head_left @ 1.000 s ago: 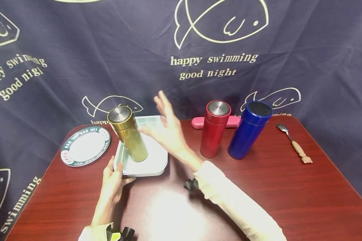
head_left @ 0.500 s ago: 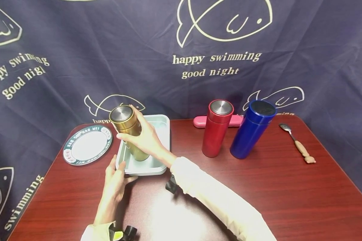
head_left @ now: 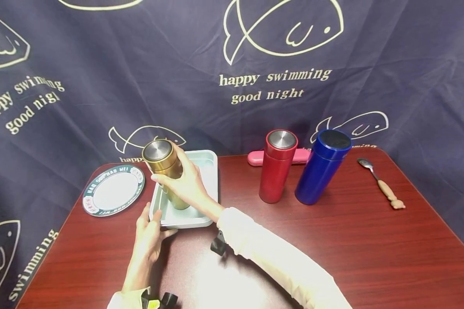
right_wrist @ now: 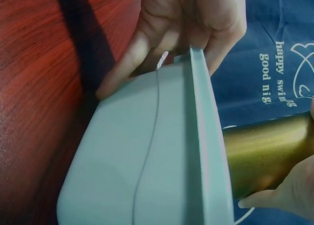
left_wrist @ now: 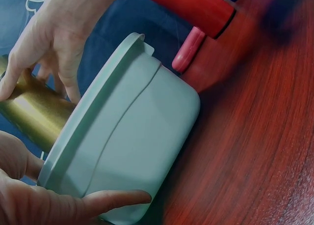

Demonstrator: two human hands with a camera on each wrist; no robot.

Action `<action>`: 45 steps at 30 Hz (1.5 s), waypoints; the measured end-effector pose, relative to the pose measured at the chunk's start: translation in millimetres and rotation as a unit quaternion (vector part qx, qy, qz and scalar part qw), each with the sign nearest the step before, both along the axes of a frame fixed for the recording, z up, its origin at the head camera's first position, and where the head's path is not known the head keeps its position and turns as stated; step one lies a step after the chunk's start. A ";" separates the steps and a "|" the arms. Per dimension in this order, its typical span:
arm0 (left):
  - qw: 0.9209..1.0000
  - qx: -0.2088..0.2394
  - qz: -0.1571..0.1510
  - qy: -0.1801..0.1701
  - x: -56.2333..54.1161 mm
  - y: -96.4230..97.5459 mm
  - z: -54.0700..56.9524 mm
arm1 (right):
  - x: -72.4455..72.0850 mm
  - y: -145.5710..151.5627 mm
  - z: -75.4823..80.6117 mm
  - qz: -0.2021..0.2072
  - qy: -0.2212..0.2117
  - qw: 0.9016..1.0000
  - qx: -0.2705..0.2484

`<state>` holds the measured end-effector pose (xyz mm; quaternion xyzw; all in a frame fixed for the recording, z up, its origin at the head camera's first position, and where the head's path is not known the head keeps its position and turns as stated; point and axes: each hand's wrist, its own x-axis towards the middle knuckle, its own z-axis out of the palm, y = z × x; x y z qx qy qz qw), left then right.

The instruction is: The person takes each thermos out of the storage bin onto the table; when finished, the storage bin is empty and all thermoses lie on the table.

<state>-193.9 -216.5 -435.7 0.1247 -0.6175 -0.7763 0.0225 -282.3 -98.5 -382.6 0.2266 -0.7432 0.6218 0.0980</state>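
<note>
My right hand [head_left: 189, 182] grips the gold thermos [head_left: 175, 199] around its upper body, thumb in front and fingers behind. The thermos has a silver lid top and stands inside a pale green plastic box [head_left: 212, 180]; its base shows on the box floor in the head view. At the box's near left corner, my left hand [head_left: 147, 238] holds the wall, with the thumb [left_wrist: 120, 199] lying along the front side. A thin cord-like line runs around the box's outer wall [right_wrist: 122, 151]. In the left wrist view the thermos [left_wrist: 37, 112] leans over the rim.
A red thermos [head_left: 277, 171] and a blue thermos [head_left: 321, 171] stand to the right of the box. Behind them lies a pink case [head_left: 255, 158]. A spoon with a wooden handle [head_left: 386, 191] is at far right, a green-rimmed plate [head_left: 114, 193] at left. Patterned cloth [head_left: 201, 86] hangs behind.
My right hand has come left from above the box, open at first, and closed around the gold thermos. My left hand stays at the box corner.
</note>
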 end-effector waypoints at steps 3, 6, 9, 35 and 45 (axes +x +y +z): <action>1.000 0.003 0.001 -0.002 1.5 0.2 -1.2 | 3.3 0.9 -1.0 -0.013 0.007 1.000 -0.004; 1.000 0.005 0.000 -0.004 1.7 -0.1 -2.2 | 7.1 4.4 2.4 -0.026 0.013 1.000 -0.009; 1.000 0.007 0.000 -0.003 0.9 -0.5 -2.2 | 10.6 10.4 10.9 -0.028 0.016 0.999 -0.022; 1.000 0.000 0.003 -0.011 -2.0 -2.5 0.2 | 28.1 125.8 67.0 -0.071 0.060 0.971 -0.219; 1.000 -0.010 0.004 -0.009 -1.1 -1.7 0.4 | 28.1 147.7 44.1 -0.101 0.055 0.983 -0.145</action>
